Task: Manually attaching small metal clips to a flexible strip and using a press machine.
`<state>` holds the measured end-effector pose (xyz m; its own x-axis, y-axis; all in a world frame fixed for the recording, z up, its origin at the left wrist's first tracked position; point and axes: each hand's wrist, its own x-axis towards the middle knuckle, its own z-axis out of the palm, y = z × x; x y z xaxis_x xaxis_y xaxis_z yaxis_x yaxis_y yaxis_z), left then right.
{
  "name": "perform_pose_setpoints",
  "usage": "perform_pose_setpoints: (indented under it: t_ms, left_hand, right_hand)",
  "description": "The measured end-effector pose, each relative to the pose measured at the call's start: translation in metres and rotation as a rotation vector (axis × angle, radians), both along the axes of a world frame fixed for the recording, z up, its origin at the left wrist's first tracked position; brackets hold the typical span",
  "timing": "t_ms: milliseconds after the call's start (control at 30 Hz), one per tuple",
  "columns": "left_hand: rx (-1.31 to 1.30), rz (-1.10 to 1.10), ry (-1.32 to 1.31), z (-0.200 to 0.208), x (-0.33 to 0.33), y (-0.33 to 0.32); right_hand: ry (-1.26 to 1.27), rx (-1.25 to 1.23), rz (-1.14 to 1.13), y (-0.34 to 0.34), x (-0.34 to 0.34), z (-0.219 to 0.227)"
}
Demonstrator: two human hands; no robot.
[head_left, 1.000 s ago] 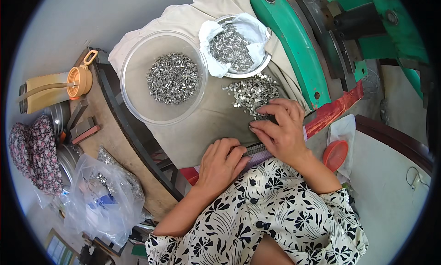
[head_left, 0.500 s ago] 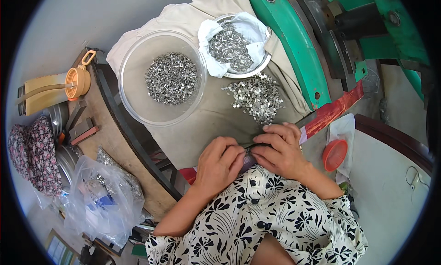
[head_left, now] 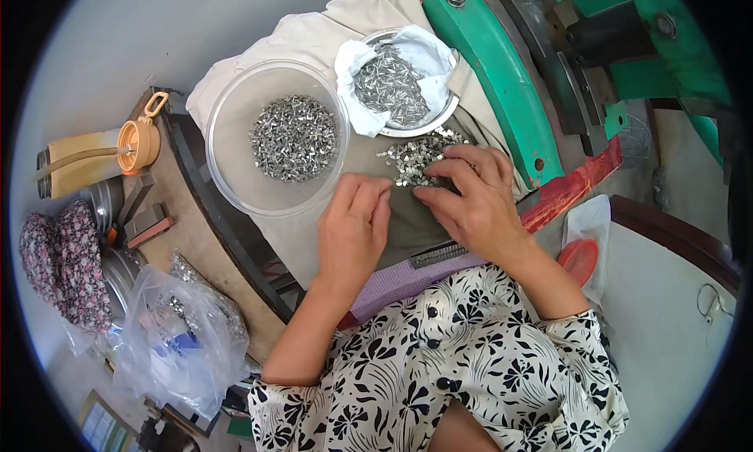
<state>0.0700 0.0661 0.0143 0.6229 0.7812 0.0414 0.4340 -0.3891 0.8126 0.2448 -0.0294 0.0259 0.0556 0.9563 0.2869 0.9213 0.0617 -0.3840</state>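
Note:
A pile of small flat silvery metal pieces [head_left: 409, 160] lies on the drab cloth. My right hand [head_left: 480, 205] reaches over its near right side, fingers curved and spread, thumb and forefinger tips apart at the pile's edge. My left hand [head_left: 351, 231] is just left of it, in front of the clear tub, with thumb and fingers pressed together; whatever they may hold is hidden. Close to my body, a narrow dark slotted metal strip [head_left: 441, 254] lies along the edge of a purple checked cloth [head_left: 392, 286].
Short metal bits fill the bottom of a round clear tub [head_left: 216, 158]. Thin metal pieces lie in a paper-lined metal bowl [head_left: 443, 116]. A green machine [head_left: 510, 83] borders the right. Left are a wooden bench [head_left: 200, 252], an orange-lidded container [head_left: 140, 145] and plastic bag [head_left: 184, 350]. A red basket [head_left: 578, 260] sits right.
Both hands have moved forward from near my body, where they were close together. My right hand has reached the pile, and the dark strip and purple cloth have come into fuller view.

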Motion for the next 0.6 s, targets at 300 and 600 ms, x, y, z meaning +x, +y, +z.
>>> perform_pose_setpoints:
  t_ms: [300,600]
  left_hand:
    - [0.213,-0.084,0.121,0.001,0.013,0.001]
    - [-0.019,-0.036,0.185,0.010,-0.005,-0.016]
  right_hand:
    - [-0.050,-0.062,0.017,0.007,-0.002,0.009]
    - [0.173,-0.113,0.049,-0.010,0.001,0.009]
